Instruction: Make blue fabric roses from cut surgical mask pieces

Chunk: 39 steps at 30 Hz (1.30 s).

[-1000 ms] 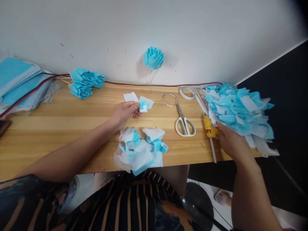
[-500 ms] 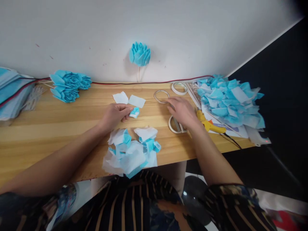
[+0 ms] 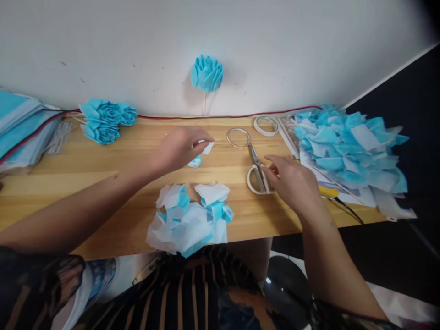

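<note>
My left hand (image 3: 182,149) hovers over the middle of the table, thumb and index finger slightly apart above a small white paper piece (image 3: 208,148). Part of that piece is hidden by the hand. Just below the fingers lies a small folded blue and white piece (image 3: 195,162). My right hand (image 3: 292,181) is open, with fingers curved and thumb apart, beside the scissors (image 3: 257,172). The scissors lie with white handles toward me. Behind the right hand, a yellow glue gun (image 3: 329,191) is mostly covered.
Crumpled blue and white scraps (image 3: 192,220) lie at the front edge. Tape rolls (image 3: 238,137) sit farther back. A large pile of petals (image 3: 354,142) fills the right. Blue flowers (image 3: 106,120) rest left; another flower (image 3: 206,73) stands on a stick by the wall.
My left hand has let go of the small blue and white piece and moved up over the white paper. My right hand has drawn back rightward, uncovering the scissors. The view has shifted slightly.
</note>
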### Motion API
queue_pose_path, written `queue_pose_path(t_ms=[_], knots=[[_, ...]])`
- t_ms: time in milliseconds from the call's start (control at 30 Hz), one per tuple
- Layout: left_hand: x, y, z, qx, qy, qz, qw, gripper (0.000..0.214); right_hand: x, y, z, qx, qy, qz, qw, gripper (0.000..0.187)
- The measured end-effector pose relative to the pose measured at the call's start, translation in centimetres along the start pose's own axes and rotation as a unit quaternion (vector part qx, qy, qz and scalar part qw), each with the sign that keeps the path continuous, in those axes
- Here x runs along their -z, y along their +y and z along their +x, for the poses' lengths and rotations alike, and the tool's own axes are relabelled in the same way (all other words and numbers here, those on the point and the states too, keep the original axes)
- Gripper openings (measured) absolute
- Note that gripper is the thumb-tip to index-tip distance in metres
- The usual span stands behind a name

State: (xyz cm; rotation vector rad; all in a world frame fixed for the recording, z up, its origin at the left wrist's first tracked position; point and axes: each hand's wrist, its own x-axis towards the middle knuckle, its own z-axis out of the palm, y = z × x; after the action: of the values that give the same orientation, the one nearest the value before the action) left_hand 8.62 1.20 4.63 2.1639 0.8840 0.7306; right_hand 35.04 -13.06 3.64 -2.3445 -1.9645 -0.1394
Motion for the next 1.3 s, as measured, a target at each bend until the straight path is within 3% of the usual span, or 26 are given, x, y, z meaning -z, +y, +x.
queue_pose_path(t_ms=[167, 300, 433, 600, 800, 1033, 1300], knots=[[-2.6, 0.6, 4.9, -0.003, -0.036, 0.036, 0.999, 0.018, -1.0, 0.2, -1.3, 0.007, -0.034, 0.009, 0.999, 0.032], [-3.2, 0.6, 6.2, -0.016, -0.058, 0.054, 0.997, 0.016, -1.0, 0.0, -1.7, 0.006, -0.004, 0.023, 1.0, 0.033], [-1.8, 0.9, 5.0, 0.035, -0.037, 0.007, 0.999, 0.013, -0.4, -0.7, -1.5, 0.041, 0.029, 0.059, 0.997, 0.033], [0.1, 0.8, 2.7, 0.105, -0.01, -0.033, 0.994, 0.011, 0.6, -4.4, 1.2, 0.117, -0.036, 0.101, 0.987, 0.033], [1.4, -0.5, -0.6, 0.126, 0.017, 0.001, 0.992, 0.014, 0.2, -8.6, 5.5, 0.178, -0.1, 0.134, 0.97, 0.029], [1.7, -3.7, -3.9, 0.117, 0.013, 0.043, 0.992, 0.016, -0.8, -11.3, 8.2, 0.176, -0.118, 0.115, 0.971, 0.027], [1.0, -5.7, -5.1, 0.136, 0.036, 0.008, 0.99, 0.018, -1.6, -12.9, 9.4, 0.185, -0.141, 0.121, 0.965, 0.022]])
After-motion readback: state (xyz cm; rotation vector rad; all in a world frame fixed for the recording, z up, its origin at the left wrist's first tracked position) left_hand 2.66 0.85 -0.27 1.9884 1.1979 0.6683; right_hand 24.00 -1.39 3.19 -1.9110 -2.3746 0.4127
